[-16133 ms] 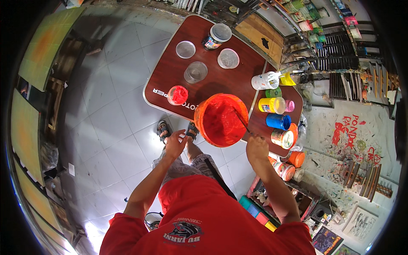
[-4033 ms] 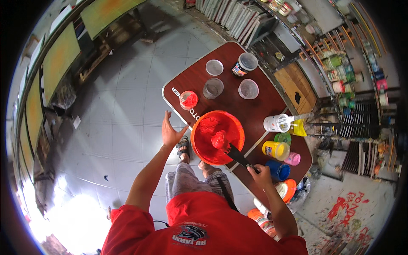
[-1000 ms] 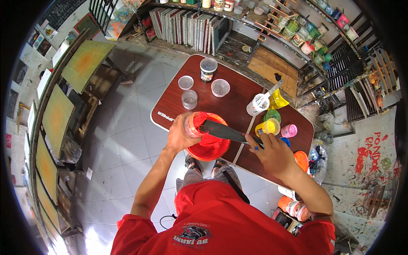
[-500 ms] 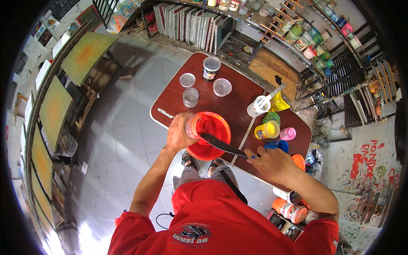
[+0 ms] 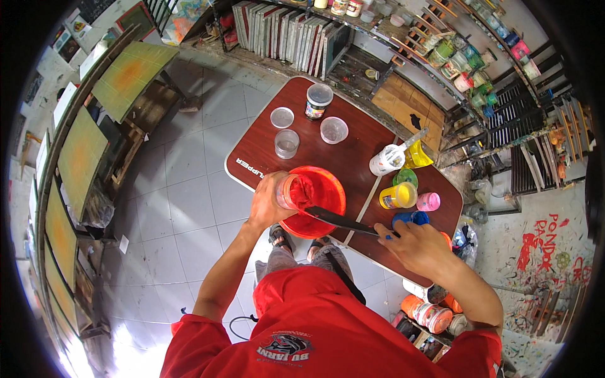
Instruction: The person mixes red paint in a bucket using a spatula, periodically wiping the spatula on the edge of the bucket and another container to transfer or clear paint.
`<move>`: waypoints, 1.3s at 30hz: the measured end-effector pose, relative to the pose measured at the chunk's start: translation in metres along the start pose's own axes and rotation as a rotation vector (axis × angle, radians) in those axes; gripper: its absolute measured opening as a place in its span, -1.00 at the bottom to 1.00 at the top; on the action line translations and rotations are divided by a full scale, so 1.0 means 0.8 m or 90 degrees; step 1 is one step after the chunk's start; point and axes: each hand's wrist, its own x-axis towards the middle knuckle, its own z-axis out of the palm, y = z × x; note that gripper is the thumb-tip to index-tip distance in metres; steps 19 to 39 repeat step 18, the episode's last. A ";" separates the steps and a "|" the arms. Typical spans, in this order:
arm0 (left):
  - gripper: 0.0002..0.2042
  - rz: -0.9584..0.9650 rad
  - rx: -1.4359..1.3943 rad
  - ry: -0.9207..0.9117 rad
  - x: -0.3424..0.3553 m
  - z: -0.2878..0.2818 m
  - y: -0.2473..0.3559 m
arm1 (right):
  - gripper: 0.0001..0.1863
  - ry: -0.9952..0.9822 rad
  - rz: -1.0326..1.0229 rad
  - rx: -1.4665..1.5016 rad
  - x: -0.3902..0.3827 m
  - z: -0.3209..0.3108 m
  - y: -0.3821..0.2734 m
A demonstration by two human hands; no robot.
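My left hand (image 5: pixel 267 200) is wrapped round a clear plastic jar (image 5: pixel 287 191), which lies tilted with its mouth to the right. Thick red paint (image 5: pixel 305 189) sits at that mouth, above a wide red tub (image 5: pixel 341 192) of red paint at the table's near edge. A long black spatula (image 5: pixel 343 220) is gripped by my right hand (image 5: pixel 413 247). Its tip reaches the lower lip of the jar, over the tub; whether it touches the paint there I cannot tell.
On the dark red folding table (image 5: pixel 362 142) stand clear cups (image 5: pixel 287 144), a lidded jar (image 5: pixel 319 99), a white tub (image 5: pixel 386 160) with a stirrer, and yellow (image 5: pixel 398 196), pink (image 5: pixel 428 201) and blue (image 5: pixel 413 218) paint pots. Shelves of frames (image 5: pixel 290 38) line the back. Painted panels (image 5: pixel 82 157) stand left.
The spatula and my right hand have shifted slightly right, drawing the tip from inside the jar's mouth to its lower lip. The jar stays tilted over the tub.
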 end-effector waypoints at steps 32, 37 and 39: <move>-0.13 -0.171 -0.127 0.090 -0.003 0.020 0.028 | -0.70 -0.005 0.409 0.973 0.028 0.174 -0.048; -0.13 -0.171 -0.127 0.090 -0.003 0.020 0.028 | -0.70 -0.005 0.409 0.973 0.028 0.174 -0.048; -0.13 -0.171 -0.127 0.090 -0.003 0.020 0.028 | -0.70 -0.005 0.409 0.973 0.028 0.174 -0.048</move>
